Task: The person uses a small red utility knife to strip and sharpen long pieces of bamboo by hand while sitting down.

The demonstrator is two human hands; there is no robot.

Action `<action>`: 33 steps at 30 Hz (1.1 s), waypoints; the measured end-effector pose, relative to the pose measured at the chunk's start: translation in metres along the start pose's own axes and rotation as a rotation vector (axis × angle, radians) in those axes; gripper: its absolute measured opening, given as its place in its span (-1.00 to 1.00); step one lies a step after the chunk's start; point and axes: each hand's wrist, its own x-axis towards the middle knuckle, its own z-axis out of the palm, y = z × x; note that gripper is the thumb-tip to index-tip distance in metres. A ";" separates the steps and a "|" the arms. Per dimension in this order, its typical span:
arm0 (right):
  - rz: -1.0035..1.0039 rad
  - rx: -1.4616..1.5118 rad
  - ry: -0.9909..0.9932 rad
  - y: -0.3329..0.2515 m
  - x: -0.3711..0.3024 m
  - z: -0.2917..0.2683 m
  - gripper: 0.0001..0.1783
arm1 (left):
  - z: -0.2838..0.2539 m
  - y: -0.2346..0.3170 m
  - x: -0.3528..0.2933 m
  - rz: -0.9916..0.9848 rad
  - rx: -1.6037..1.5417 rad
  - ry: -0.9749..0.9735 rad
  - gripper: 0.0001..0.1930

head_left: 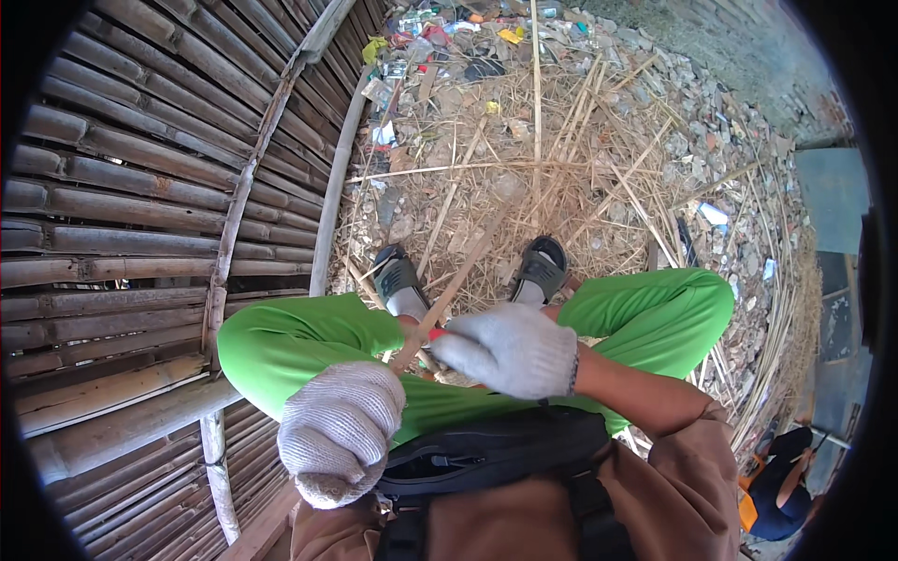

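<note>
My left hand point(339, 432), in a grey knit glove, is closed around the near end of a thin bamboo strip point(447, 297) that runs up and away between my knees. My right hand point(510, 350), also gloved, grips a tool with a red handle point(437, 334) pressed against the strip just above my left hand. The tool's blade is hidden by the glove. I am seated, with green trousers point(281, 341) and grey sandals point(398, 276) on the ground below.
A bamboo slat platform point(140, 187) fills the left side. Dry bamboo strips and straw point(552, 150) cover the ground ahead, with litter point(440, 37) and rubble beyond. A black waist bag point(486, 453) sits at my lap. Another person point(781, 481) crouches at the lower right.
</note>
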 end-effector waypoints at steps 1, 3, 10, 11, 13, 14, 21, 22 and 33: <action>-0.006 -0.009 0.009 0.007 0.003 -0.006 -0.37 | -0.003 0.000 0.000 -0.008 -0.010 -0.039 -0.61; 0.093 -0.066 -0.078 0.015 0.006 -0.018 -0.41 | -0.006 -0.001 0.004 -0.003 -0.019 -0.085 -0.63; -0.125 -0.013 0.007 0.000 -0.004 0.002 -0.49 | -0.021 -0.002 0.005 0.000 -0.114 -0.209 -0.65; -0.125 -0.012 0.002 -0.003 -0.004 0.003 -0.49 | -0.022 0.000 0.003 -0.028 -0.103 -0.202 -0.65; -0.212 -0.061 0.023 -0.018 -0.008 0.004 -0.49 | -0.023 -0.002 0.000 -0.063 -0.103 -0.192 -0.66; -0.194 -0.049 0.044 -0.022 -0.011 0.004 -0.48 | -0.023 -0.007 0.000 -0.047 -0.118 -0.227 -0.66; -0.090 0.037 -0.042 -0.013 -0.008 0.000 -0.53 | -0.033 -0.014 0.004 0.007 -0.168 -0.395 -0.60; -0.086 0.027 -0.091 -0.018 -0.007 -0.003 -0.53 | -0.033 -0.012 0.012 0.014 -0.190 -0.455 -0.59; 0.038 -0.092 -0.050 0.016 0.012 -0.003 -0.39 | -0.027 0.004 0.006 -0.055 -0.065 -0.291 -0.55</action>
